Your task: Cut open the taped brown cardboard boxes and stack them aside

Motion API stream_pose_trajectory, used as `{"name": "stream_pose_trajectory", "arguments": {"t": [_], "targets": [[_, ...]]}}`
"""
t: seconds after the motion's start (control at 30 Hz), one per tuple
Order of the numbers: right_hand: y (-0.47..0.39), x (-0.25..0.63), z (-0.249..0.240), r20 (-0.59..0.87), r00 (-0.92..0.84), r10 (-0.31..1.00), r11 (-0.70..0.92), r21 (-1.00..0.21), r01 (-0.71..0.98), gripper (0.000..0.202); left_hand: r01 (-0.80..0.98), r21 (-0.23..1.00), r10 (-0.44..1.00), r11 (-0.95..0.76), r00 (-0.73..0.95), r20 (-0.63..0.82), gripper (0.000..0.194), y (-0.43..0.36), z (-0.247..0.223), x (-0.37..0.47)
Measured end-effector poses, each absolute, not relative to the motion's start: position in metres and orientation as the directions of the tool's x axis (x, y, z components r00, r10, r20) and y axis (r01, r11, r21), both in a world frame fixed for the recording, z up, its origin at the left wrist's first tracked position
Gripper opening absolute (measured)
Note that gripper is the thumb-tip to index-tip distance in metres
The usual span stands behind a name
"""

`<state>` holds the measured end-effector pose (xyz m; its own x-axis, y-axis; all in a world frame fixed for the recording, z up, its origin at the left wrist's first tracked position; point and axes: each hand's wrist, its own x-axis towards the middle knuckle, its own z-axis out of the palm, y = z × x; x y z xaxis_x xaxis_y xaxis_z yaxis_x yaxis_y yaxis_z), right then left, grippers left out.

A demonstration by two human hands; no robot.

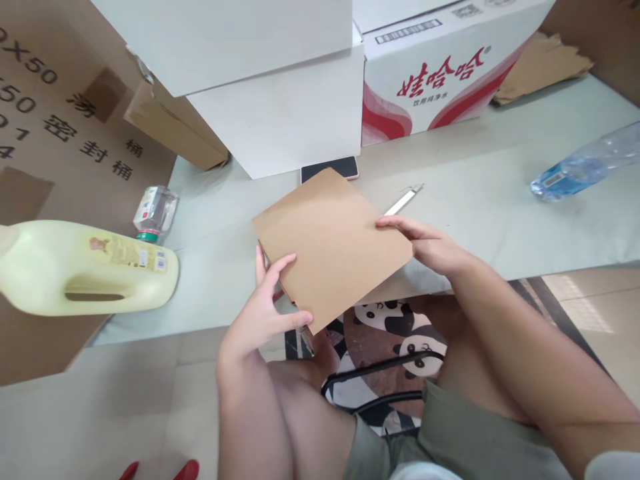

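Note:
A flat piece of brown cardboard (333,247) is held in both hands at the front edge of the table. My left hand (265,300) grips its left side, with the thumb and a finger on the upper face and other fingers at or under the edge. At the right corner, my right hand (430,245) pinches it, its remaining fingers partly hidden below. Just beyond that hand lies a slim white tool (404,200) with a pointed end, which looks like a craft knife. Behind the cardboard, a phone (345,165) rests partly covered.
White boxes (300,110) and a water carton (425,87) stand along the back. At left are a pale yellow jug (45,260), a small clear bottle (156,210) and a large carton (50,160). A water bottle (575,175) lies at right, near cardboard pieces (540,67).

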<state>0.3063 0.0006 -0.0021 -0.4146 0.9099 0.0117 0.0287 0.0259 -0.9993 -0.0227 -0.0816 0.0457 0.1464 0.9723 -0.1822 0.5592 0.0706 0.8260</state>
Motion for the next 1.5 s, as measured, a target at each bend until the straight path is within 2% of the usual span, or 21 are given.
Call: {"name": "stream_pose_trajectory", "arguments": {"t": [0.1, 0.23, 0.3, 0.47, 0.57, 0.8, 0.93, 1.23, 1.37, 1.5], "targets": [[-0.001, 0.31, -0.002, -0.003, -0.406, 0.914, -0.02, -0.999, -0.039, 0.037, 0.542, 0.838, 0.97, 0.063, 0.166, -0.18, 0.097, -0.082, 0.045, -0.023], [-0.006, 0.307, -0.004, 0.019, -0.443, 0.897, 0.01, -1.0, -0.021, 0.041, 0.57, 0.817, 0.966, 0.082, 0.157, -0.207, 0.095, -0.088, 0.047, -0.018], [-0.008, 0.305, -0.005, 0.018, -0.475, 0.88, 0.009, -1.0, -0.021, 0.042, 0.616, 0.784, 0.969, 0.076, 0.139, -0.203, 0.096, -0.092, 0.048, -0.016], [-0.005, 0.304, -0.01, 0.036, -0.491, 0.87, 0.036, -0.999, -0.011, 0.046, 0.741, 0.666, 0.972, 0.082, 0.088, -0.217, 0.113, -0.094, 0.05, -0.008], [-0.002, 0.301, -0.018, 0.075, -0.431, 0.899, 0.112, -0.992, 0.062, 0.053, 0.775, 0.622, 0.974, 0.112, 0.038, -0.223, 0.103, -0.089, 0.049, -0.002], [-0.003, 0.283, -0.033, 0.239, -0.19, 0.952, 0.278, -0.936, 0.218, 0.042, 0.762, 0.647, 0.999, 0.03, -0.039, 0.0, 0.066, -0.082, 0.037, 0.005], [-0.006, 0.271, -0.034, 0.276, -0.103, 0.956, 0.294, -0.92, 0.259, 0.038, 0.704, 0.71, 0.985, 0.02, -0.134, 0.105, 0.057, -0.076, 0.029, 0.0], [-0.007, 0.253, -0.027, 0.293, -0.107, 0.95, 0.311, -0.92, 0.239, 0.036, 0.534, 0.846, 0.971, 0.008, -0.205, 0.12, 0.087, -0.063, 0.0, -0.029], [-0.008, 0.253, -0.027, 0.271, -0.117, 0.956, 0.291, -0.93, 0.224, 0.037, 0.476, 0.88, 0.985, -0.008, -0.149, 0.089, 0.097, -0.059, -0.009, -0.035], [-0.01, 0.251, -0.027, 0.249, -0.093, 0.964, 0.262, -0.947, 0.185, 0.037, 0.46, 0.888, 0.996, -0.016, -0.075, 0.057, 0.096, -0.058, -0.008, -0.032]]}}
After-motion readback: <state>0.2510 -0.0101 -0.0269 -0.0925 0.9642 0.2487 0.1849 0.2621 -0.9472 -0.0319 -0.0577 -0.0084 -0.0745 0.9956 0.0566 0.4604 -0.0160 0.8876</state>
